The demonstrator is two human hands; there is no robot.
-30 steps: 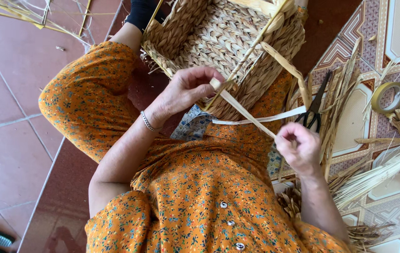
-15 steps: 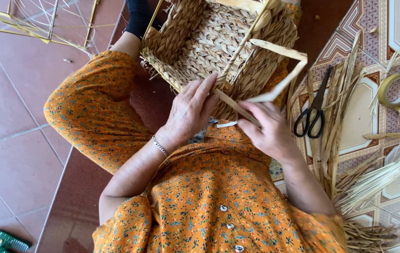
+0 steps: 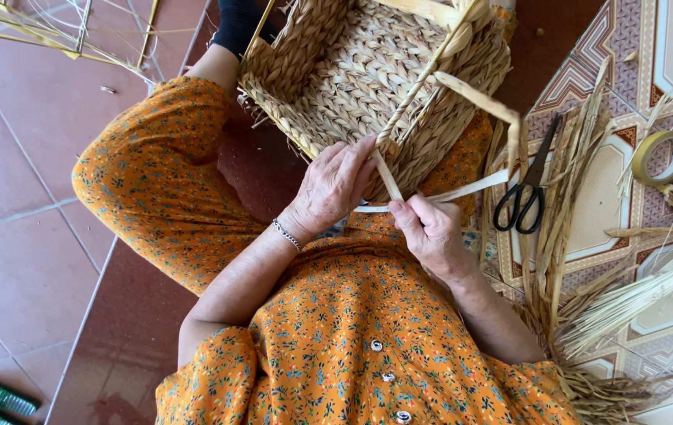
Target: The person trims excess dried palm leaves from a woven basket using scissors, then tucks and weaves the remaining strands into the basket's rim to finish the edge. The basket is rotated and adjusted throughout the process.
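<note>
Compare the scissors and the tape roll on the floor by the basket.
The scissors are black and long, lying lengthwise among dry straw strands; the tape roll is a tan ring, lying flat. The scissors lie nearer the right hand; the tape roll sits farther out. Both rest untouched on the patterned tiles.
</note>
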